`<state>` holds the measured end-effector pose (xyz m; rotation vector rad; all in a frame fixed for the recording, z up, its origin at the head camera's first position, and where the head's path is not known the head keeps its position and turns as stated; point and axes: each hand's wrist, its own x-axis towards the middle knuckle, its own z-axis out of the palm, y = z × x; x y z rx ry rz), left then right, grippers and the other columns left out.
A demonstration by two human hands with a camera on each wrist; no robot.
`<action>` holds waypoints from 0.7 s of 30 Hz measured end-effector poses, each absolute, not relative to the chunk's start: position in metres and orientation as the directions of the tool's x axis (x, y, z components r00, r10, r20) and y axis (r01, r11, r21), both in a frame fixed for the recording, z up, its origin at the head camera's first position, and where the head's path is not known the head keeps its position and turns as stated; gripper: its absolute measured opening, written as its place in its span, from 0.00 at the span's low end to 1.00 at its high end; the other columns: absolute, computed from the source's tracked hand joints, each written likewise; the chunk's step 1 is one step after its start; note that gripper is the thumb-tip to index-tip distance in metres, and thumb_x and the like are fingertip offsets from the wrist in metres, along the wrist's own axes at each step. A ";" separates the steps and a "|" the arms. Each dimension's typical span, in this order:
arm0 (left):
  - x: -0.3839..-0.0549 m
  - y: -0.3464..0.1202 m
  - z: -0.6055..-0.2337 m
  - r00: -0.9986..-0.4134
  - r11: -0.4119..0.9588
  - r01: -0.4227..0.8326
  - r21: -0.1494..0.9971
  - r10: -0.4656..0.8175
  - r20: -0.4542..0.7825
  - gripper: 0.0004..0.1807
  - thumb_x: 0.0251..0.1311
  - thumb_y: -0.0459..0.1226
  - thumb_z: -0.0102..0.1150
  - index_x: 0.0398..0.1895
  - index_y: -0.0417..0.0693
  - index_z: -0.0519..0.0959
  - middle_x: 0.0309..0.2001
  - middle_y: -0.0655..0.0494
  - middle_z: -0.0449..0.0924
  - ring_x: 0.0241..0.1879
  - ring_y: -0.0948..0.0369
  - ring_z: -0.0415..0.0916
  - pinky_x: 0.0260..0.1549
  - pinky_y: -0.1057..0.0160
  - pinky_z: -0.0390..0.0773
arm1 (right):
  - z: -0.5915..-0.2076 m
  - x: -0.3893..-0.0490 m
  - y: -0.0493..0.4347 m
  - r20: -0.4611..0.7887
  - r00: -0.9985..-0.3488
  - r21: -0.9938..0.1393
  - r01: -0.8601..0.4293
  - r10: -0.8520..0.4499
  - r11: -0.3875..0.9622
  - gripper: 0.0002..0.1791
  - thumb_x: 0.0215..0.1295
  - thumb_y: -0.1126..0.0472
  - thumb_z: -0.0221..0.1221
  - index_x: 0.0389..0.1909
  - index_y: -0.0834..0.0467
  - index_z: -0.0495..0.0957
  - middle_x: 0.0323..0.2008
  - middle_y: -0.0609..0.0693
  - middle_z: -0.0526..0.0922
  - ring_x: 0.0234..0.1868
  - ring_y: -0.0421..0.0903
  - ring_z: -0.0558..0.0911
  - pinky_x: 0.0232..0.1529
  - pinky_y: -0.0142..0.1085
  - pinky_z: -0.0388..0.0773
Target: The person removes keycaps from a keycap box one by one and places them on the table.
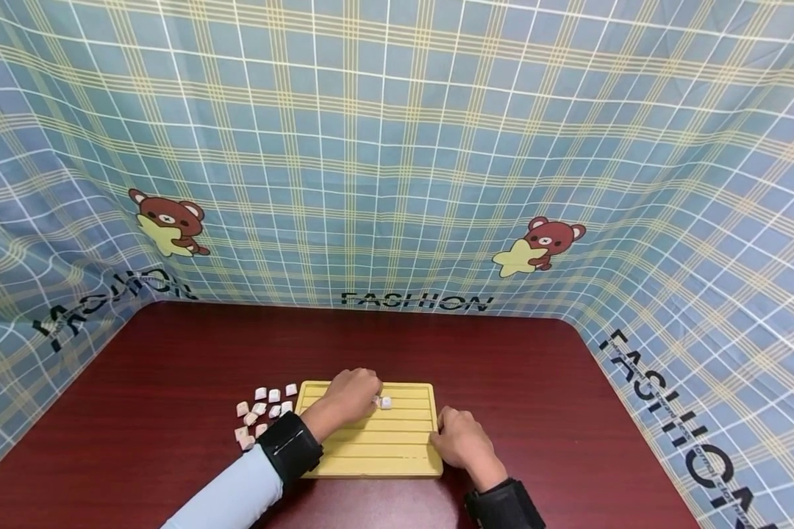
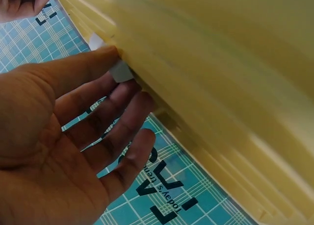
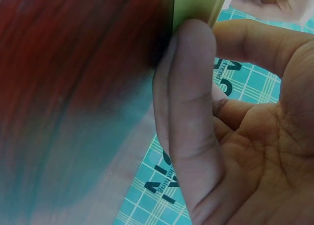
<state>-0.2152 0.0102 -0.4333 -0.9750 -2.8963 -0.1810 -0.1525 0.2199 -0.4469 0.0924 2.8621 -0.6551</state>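
A yellow tray point(image 1: 370, 450) with raised parallel ridges lies on the table. Over its far row, my left hand point(image 1: 352, 395) pinches a small white keycap point(image 2: 121, 72) between thumb and index finger, the other fingers loosely bent. Just right of those fingertips, another white keycap point(image 1: 387, 402) sits on the tray. My right hand point(image 1: 465, 441) grips the tray's right edge, thumb and fingers on either side of it in the right wrist view. Several loose keycaps point(image 1: 274, 395), white and cream, lie left of the tray; my left forearm passes close to them.
The dark red table point(image 1: 516, 367) extends around the tray. A blue checked cloth point(image 1: 384, 184) with printed bears and lettering hangs behind and along both sides. Black bands point(image 1: 291, 443) wrap both wrists.
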 end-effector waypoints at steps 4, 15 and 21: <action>-0.215 0.010 -0.435 -0.791 0.787 0.610 0.091 0.598 0.126 0.02 0.52 0.33 0.69 0.27 0.48 0.85 0.27 0.57 0.80 0.23 0.68 0.64 0.21 0.67 0.62 | -0.448 -0.153 0.220 -0.201 -0.979 -0.427 0.102 0.015 0.899 0.10 0.61 0.59 0.62 0.26 0.56 0.71 0.24 0.50 0.72 0.23 0.46 0.72 0.24 0.37 0.66; -0.216 0.011 -0.434 -0.791 0.786 0.610 0.099 0.599 0.124 0.04 0.53 0.32 0.68 0.24 0.48 0.84 0.26 0.57 0.80 0.23 0.68 0.63 0.21 0.67 0.61 | -0.448 -0.154 0.221 -0.185 -0.982 -0.416 0.101 0.024 0.904 0.10 0.60 0.59 0.62 0.25 0.56 0.71 0.24 0.49 0.73 0.23 0.45 0.72 0.24 0.37 0.66; -0.217 0.010 -0.435 -0.797 0.792 0.604 0.093 0.594 0.115 0.04 0.53 0.32 0.68 0.24 0.49 0.84 0.27 0.58 0.81 0.23 0.68 0.65 0.22 0.67 0.63 | -0.448 -0.154 0.220 -0.187 -0.982 -0.415 0.100 0.022 0.904 0.10 0.60 0.59 0.62 0.25 0.56 0.72 0.24 0.49 0.73 0.23 0.45 0.72 0.24 0.37 0.67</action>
